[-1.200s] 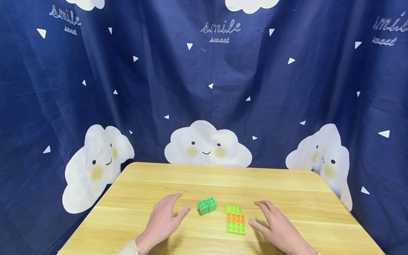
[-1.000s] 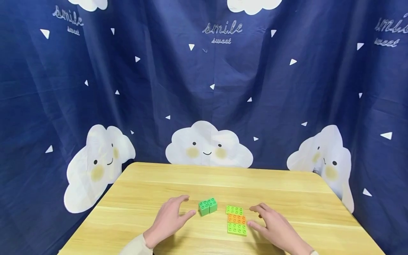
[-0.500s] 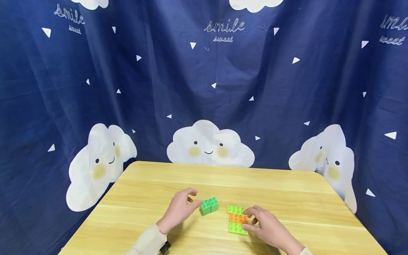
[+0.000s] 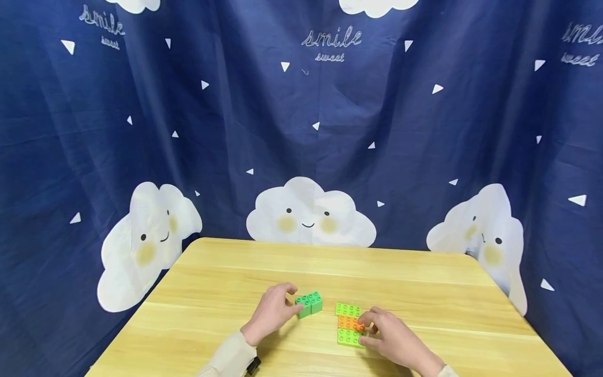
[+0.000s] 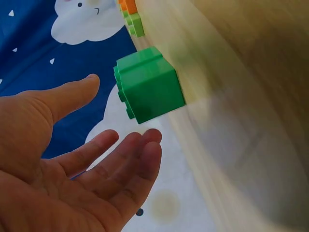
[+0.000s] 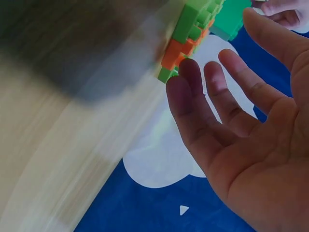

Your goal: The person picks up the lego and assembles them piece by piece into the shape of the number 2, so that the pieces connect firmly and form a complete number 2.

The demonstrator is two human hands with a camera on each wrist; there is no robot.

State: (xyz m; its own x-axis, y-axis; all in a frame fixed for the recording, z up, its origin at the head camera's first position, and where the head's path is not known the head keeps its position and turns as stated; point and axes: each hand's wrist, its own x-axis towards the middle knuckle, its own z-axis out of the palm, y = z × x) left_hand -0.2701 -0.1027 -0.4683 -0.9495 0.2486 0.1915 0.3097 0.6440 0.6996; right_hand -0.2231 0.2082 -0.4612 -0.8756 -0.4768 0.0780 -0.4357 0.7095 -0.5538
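Two green toy bricks [image 4: 309, 303] stand side by side on the table. My left hand [image 4: 273, 309] is just left of them, thumb and fingers spread apart. In the left wrist view a gap shows between the fingertips and the green brick [image 5: 152, 87]. To the right lie three flat bricks in a row: a lime one [image 4: 347, 309] farthest, an orange one [image 4: 348, 322] in the middle, another lime one [image 4: 348, 337] nearest. My right hand [image 4: 395, 337] hovers at their right ends, fingers loosely bent, overlapping them in the head view. The right wrist view shows nothing in its palm [image 6: 270, 159].
The bricks sit on a light wooden table [image 4: 245, 264] with rounded far corners. Behind it hangs a dark blue curtain [image 4: 264, 125] printed with white clouds [image 4: 308, 230] and triangles. A black band [image 4: 253, 365] shows at my left wrist.
My left hand has moved right to the green bricks. My right hand has moved left to the right ends of the flat bricks, its fingers bending more. The bricks stay in place.
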